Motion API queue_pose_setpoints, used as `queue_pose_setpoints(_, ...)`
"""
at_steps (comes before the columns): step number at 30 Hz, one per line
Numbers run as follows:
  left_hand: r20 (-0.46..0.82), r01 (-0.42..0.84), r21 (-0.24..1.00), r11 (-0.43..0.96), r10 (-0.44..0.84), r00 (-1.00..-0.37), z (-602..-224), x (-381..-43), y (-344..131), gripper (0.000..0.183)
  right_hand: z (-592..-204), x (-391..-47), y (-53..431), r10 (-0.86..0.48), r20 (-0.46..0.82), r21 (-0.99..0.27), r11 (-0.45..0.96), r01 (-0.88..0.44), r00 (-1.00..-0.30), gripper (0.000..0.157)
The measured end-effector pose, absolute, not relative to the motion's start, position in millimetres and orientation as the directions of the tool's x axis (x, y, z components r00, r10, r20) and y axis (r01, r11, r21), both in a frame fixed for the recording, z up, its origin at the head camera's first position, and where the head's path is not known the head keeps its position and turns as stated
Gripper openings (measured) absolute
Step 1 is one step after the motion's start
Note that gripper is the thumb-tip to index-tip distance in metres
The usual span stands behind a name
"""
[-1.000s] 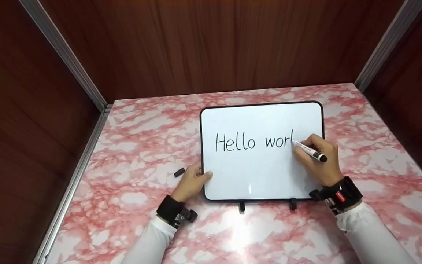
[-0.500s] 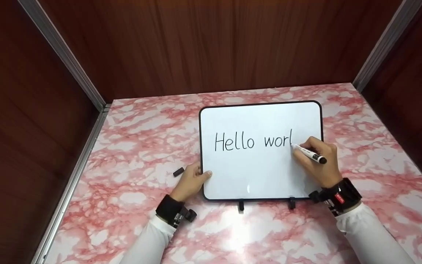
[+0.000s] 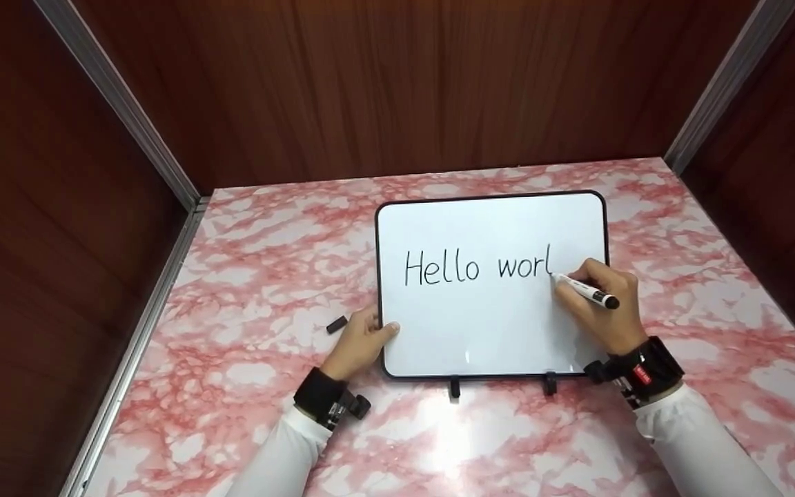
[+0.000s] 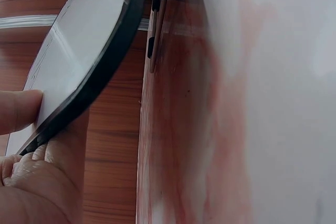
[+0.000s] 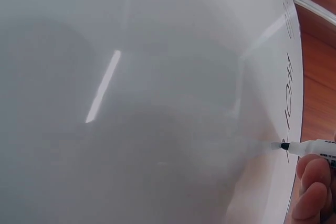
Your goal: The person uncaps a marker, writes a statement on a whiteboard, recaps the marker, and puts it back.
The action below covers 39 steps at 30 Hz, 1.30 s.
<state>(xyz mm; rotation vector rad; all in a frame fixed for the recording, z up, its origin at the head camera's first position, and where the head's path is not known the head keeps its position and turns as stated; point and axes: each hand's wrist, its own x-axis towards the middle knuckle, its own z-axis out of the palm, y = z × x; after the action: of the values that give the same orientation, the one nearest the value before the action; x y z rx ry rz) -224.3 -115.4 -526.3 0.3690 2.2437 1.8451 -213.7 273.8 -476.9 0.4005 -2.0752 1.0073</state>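
A whiteboard [image 3: 480, 324] with a black frame stands tilted on the table, bearing "Hello worl" in black. My left hand [image 3: 358, 343] grips its left edge, the thumb on the white face and the other fingers behind it, as the left wrist view also shows. With my right hand [image 3: 608, 307] I pinch a white marker [image 3: 587, 291]. Its black tip [image 5: 285, 146] is at the board by the foot of the "l" in the right wrist view. Left of my left hand lies a black marker cap [image 3: 337, 324].
Two black feet [image 3: 455, 388] support the board's lower edge. The table [image 3: 252, 276] has a red and white marbled top. Dark wood panels [image 3: 404, 90] enclose it at the back and both sides, with metal strips [image 3: 121, 103] at the corners.
The marker tip has moved down along the "l" and slightly right, giving the letter a curved foot. My left hand keeps its hold on the board.
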Motion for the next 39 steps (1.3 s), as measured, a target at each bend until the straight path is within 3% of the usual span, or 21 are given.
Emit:
queue_pose_setpoints(15, 0.051, 0.120, 0.974, 0.190, 0.333, -0.942, -527, -224, -116, 0.031, -472, -214, 276, 0.048, 0.773, -0.508, 0.644, -0.573, -0.632, 0.022)
queue_pose_setpoints(39, 0.009, 0.066, 0.985, 0.160, 0.334, -0.943, -526, -224, -116, 0.036, -467, -213, 285, 0.137, 0.742, -0.586, 0.609, -0.534, -0.656, 0.015)
